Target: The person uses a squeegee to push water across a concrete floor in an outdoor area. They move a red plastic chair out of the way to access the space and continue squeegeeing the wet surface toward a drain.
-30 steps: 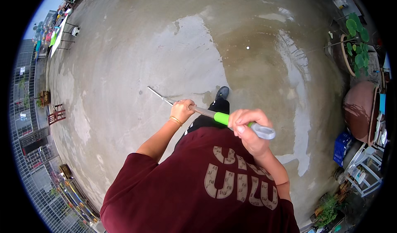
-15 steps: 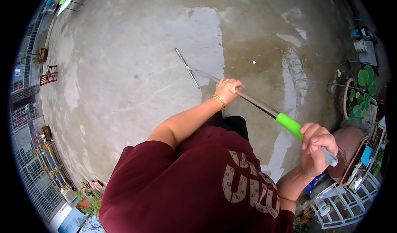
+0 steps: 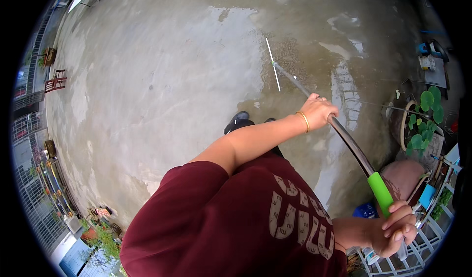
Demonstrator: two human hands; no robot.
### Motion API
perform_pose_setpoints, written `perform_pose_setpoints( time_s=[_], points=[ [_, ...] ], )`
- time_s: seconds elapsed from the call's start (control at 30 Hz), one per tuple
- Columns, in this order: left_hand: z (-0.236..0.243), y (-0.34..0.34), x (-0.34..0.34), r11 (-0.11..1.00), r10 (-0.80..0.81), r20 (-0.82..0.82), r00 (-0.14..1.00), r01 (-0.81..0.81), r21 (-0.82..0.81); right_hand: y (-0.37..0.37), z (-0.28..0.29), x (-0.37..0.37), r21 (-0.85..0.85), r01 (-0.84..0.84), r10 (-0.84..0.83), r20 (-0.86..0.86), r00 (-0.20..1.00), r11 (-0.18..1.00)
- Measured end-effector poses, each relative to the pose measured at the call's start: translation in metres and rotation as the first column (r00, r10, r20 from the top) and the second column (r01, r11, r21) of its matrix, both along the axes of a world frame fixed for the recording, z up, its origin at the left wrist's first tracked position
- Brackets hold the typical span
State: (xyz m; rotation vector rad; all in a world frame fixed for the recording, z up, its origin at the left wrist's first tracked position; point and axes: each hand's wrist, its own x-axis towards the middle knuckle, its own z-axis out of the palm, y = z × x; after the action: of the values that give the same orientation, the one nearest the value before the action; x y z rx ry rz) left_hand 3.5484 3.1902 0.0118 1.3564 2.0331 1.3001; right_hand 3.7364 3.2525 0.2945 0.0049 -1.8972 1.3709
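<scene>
A long-handled floor squeegee (image 3: 351, 142) slants across the view, with a metal shaft and a bright green grip. My left hand (image 3: 317, 111), with a gold bangle at the wrist, is wrapped round the middle of the shaft. At the top end, my right hand (image 3: 397, 229) closes round the lower part of the green grip. The narrow blade lies on the wet concrete floor (image 3: 172, 70), at the border between a paler patch and darker standing water. Ripples show in the water beside the blade.
To the right stand a potted plant (image 3: 425, 111) with round leaves, a large brown pot (image 3: 403, 174) and a grey metal rack (image 3: 423, 247). A blue basket (image 3: 365, 210) sits near my right arm. Far left are a small red chair (image 3: 56, 82) and a railing. My shoe (image 3: 237, 121) is on the floor.
The squeegee blade has moved right, from the pale floor to the edge of the dark water. Both hands have shifted right with the handle, the right one also lower. My shoe has come into view.
</scene>
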Motion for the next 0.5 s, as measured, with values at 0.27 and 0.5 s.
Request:
perform_pose_setpoints(
  time_s=[0.27,0.5],
  points=[
    [-0.056,-0.196,-0.03,0.776,0.455,-0.156,0.877,-0.476,-0.413,-0.011,-0.102,-0.087,-0.593,-0.308,0.463,0.126,0.877,0.744],
    [-0.104,-0.294,-0.021,0.323,0.642,-0.209,0.738,-0.507,-0.799,-0.077,-0.152,-0.134,-0.439,-0.653,0.784,0.276,0.555,0.617]
  ],
)
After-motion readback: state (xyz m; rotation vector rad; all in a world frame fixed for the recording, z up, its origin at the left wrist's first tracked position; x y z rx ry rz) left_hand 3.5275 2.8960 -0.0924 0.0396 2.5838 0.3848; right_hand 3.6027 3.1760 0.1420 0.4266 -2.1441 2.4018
